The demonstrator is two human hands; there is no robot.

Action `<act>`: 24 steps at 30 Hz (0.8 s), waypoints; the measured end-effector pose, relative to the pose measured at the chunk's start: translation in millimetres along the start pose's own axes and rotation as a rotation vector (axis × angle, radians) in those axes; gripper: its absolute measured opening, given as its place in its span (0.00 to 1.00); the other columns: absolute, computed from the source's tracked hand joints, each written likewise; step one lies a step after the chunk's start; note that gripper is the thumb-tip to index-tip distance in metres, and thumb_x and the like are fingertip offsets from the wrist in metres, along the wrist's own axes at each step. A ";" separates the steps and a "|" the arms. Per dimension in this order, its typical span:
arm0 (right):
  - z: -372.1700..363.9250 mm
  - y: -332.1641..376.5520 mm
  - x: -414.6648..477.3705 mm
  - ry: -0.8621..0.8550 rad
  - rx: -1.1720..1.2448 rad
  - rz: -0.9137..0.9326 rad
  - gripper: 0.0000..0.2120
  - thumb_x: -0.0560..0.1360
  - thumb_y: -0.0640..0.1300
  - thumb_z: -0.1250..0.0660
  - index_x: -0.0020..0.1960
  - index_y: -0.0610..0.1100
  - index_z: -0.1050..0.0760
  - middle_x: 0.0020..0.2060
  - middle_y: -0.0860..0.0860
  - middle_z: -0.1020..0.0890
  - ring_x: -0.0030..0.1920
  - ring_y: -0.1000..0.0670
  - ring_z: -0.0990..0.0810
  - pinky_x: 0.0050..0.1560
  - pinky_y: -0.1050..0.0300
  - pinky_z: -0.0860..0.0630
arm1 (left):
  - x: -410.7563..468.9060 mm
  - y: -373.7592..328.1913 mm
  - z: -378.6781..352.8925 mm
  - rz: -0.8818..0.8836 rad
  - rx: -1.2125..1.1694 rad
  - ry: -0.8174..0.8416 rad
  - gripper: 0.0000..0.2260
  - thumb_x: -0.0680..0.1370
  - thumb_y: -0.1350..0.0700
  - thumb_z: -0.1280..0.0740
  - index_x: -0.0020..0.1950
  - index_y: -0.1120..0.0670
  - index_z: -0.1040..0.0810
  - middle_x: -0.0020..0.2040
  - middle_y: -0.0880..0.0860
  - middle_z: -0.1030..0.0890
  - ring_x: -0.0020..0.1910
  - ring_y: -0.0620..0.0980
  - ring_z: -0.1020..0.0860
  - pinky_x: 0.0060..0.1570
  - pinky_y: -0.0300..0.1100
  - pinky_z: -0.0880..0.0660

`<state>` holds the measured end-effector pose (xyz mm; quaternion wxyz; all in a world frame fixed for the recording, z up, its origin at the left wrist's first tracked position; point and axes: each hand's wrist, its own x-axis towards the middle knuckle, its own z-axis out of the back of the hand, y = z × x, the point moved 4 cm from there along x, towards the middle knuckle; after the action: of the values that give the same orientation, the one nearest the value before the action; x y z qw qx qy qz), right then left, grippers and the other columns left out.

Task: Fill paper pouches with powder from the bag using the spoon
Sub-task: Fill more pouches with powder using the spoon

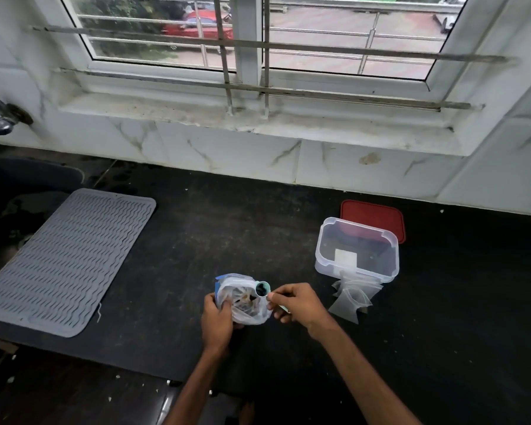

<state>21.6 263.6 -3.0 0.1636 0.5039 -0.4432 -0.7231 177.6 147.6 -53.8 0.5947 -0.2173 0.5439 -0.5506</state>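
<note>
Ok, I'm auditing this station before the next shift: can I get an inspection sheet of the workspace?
Surface: dark countertop, a few white crumbs on it.
Job's things: bag open, spoon bowl at its mouth; pouches piled in front of the clear container, red lid behind it.
Clutter: grey ribbed mat at left.
Grips: left hand holds the bag's rim; right hand pinches the spoon handle.
Cables: nothing seen.
Surroundings: barred window, marbled wall tiles, tap far left.
</note>
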 end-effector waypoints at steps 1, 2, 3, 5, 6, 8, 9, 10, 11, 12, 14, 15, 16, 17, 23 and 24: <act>3.1 -0.6 -1.7 -0.002 0.017 -0.001 0.06 0.78 0.41 0.31 0.51 0.40 0.19 0.40 0.46 0.13 0.35 0.52 0.18 0.34 0.62 0.23 | -0.6 -3.4 -4.0 0.004 -0.028 0.016 0.05 0.80 0.59 0.34 0.55 0.56 0.27 0.48 0.55 0.19 0.42 0.47 0.20 0.35 0.39 0.27; 6.1 -0.4 -3.8 -0.006 0.035 -0.001 0.06 0.78 0.41 0.31 0.51 0.40 0.19 0.40 0.46 0.13 0.35 0.52 0.19 0.34 0.62 0.23 | -0.1 -6.3 -6.9 0.004 -0.054 0.026 0.07 0.79 0.61 0.34 0.56 0.56 0.28 0.49 0.56 0.19 0.43 0.47 0.21 0.37 0.40 0.26; 10.7 -0.1 -6.3 -0.016 0.053 -0.001 0.05 0.78 0.41 0.31 0.51 0.40 0.19 0.40 0.46 0.13 0.35 0.52 0.19 0.34 0.62 0.23 | -0.5 -10.4 -10.5 -0.002 -0.085 0.036 0.10 0.78 0.64 0.34 0.57 0.56 0.30 0.50 0.57 0.20 0.43 0.48 0.21 0.39 0.41 0.25; 18.4 2.8 -10.4 -0.034 0.071 0.003 0.05 0.78 0.41 0.30 0.51 0.40 0.18 0.41 0.45 0.13 0.35 0.52 0.19 0.34 0.62 0.23 | -0.3 -17.5 -12.1 -0.032 -0.133 0.038 0.14 0.77 0.67 0.35 0.60 0.56 0.32 0.53 0.58 0.22 0.45 0.49 0.22 0.41 0.41 0.25; 23.5 4.2 -13.0 -0.044 0.078 0.006 0.05 0.78 0.41 0.31 0.51 0.40 0.19 0.41 0.45 0.14 0.35 0.52 0.19 0.34 0.62 0.23 | -2.0 -21.5 -13.6 -0.046 -0.142 0.042 0.16 0.77 0.68 0.34 0.62 0.56 0.33 0.55 0.59 0.23 0.46 0.49 0.22 0.42 0.41 0.25; 31.7 8.1 -18.3 -0.057 0.084 0.015 0.05 0.78 0.41 0.31 0.51 0.40 0.19 0.41 0.45 0.14 0.34 0.53 0.20 0.33 0.62 0.23 | -3.7 -25.9 -11.4 -0.097 -0.106 0.018 0.22 0.77 0.65 0.32 0.68 0.56 0.35 0.62 0.58 0.27 0.55 0.54 0.22 0.50 0.41 0.26; 36.9 9.9 -21.7 -0.064 0.088 0.022 0.06 0.78 0.41 0.31 0.51 0.39 0.19 0.41 0.45 0.14 0.34 0.53 0.20 0.33 0.62 0.24 | -4.9 -29.5 -10.0 -0.148 -0.042 -0.024 0.26 0.77 0.62 0.30 0.72 0.56 0.37 0.67 0.58 0.30 0.61 0.54 0.25 0.55 0.43 0.26; 41.4 12.1 -25.4 -0.067 0.091 0.029 0.06 0.78 0.41 0.31 0.52 0.39 0.19 0.41 0.45 0.14 0.34 0.53 0.20 0.34 0.62 0.24 | -7.5 -35.7 -7.0 -0.229 0.036 -0.089 0.29 0.77 0.58 0.29 0.74 0.55 0.38 0.71 0.56 0.33 0.65 0.53 0.28 0.60 0.45 0.28; 48.0 13.3 -30.3 -0.073 0.096 0.036 0.06 0.78 0.41 0.31 0.52 0.39 0.19 0.41 0.45 0.14 0.34 0.53 0.20 0.34 0.62 0.24 | -12.7 -44.4 -6.7 -0.350 0.101 -0.162 0.30 0.76 0.55 0.28 0.74 0.54 0.38 0.74 0.55 0.35 0.69 0.52 0.31 0.65 0.48 0.30; 54.2 14.4 -34.5 -0.081 0.092 0.039 0.06 0.78 0.42 0.31 0.52 0.40 0.19 0.41 0.46 0.14 0.34 0.54 0.19 0.34 0.63 0.23 | -20.1 -55.4 -8.3 -0.483 0.129 -0.222 0.29 0.76 0.54 0.28 0.73 0.55 0.37 0.75 0.55 0.36 0.72 0.52 0.33 0.69 0.49 0.33; 70.6 14.0 -44.5 -0.108 0.080 0.040 0.06 0.78 0.43 0.31 0.52 0.42 0.19 0.41 0.47 0.14 0.35 0.54 0.18 0.36 0.63 0.22 | -37.6 -75.2 -25.3 -0.692 0.112 -0.218 0.23 0.77 0.56 0.30 0.70 0.55 0.33 0.73 0.55 0.33 0.73 0.51 0.34 0.71 0.46 0.36; 79.3 13.1 -49.4 -0.122 0.082 0.042 0.05 0.78 0.43 0.31 0.51 0.43 0.19 0.41 0.47 0.13 0.36 0.53 0.18 0.36 0.62 0.22 | -44.9 -79.4 -38.6 -0.743 0.088 -0.149 0.21 0.76 0.56 0.31 0.68 0.54 0.31 0.71 0.55 0.31 0.72 0.50 0.33 0.70 0.46 0.35; 91.5 10.8 -55.4 -0.143 0.095 0.046 0.05 0.78 0.43 0.31 0.51 0.43 0.19 0.41 0.47 0.13 0.35 0.53 0.18 0.36 0.62 0.22 | -54.4 -81.7 -56.6 -0.756 0.062 -0.052 0.20 0.77 0.57 0.32 0.67 0.51 0.31 0.69 0.53 0.30 0.70 0.49 0.31 0.68 0.47 0.32; 102.4 8.6 -60.7 -0.165 0.113 0.052 0.05 0.78 0.43 0.30 0.51 0.42 0.18 0.41 0.46 0.14 0.35 0.53 0.19 0.35 0.62 0.23 | -60.6 -77.4 -73.5 -0.739 0.057 0.053 0.19 0.77 0.58 0.31 0.66 0.49 0.30 0.67 0.51 0.28 0.67 0.48 0.28 0.65 0.49 0.29; 168.1 -15.7 -84.3 -0.387 -0.025 0.127 0.04 0.77 0.40 0.30 0.46 0.41 0.17 0.37 0.42 0.15 0.32 0.50 0.22 0.31 0.60 0.24 | -99.9 -43.8 -156.6 -0.533 0.246 0.548 0.33 0.70 0.43 0.25 0.71 0.46 0.34 0.65 0.41 0.29 0.63 0.37 0.28 0.63 0.42 0.25; 174.5 -19.7 -85.2 -0.408 -0.078 0.128 0.04 0.77 0.40 0.30 0.45 0.41 0.17 0.36 0.42 0.15 0.31 0.50 0.22 0.31 0.59 0.24 | -104.5 -42.5 -165.4 -0.499 0.246 0.571 0.34 0.68 0.43 0.23 0.70 0.45 0.33 0.64 0.41 0.28 0.63 0.36 0.27 0.62 0.41 0.24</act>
<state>-89.3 415.9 48.2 0.1356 0.3112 -0.4698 -0.8149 33.8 284.3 -26.6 0.2893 -0.1082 0.5480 -0.7774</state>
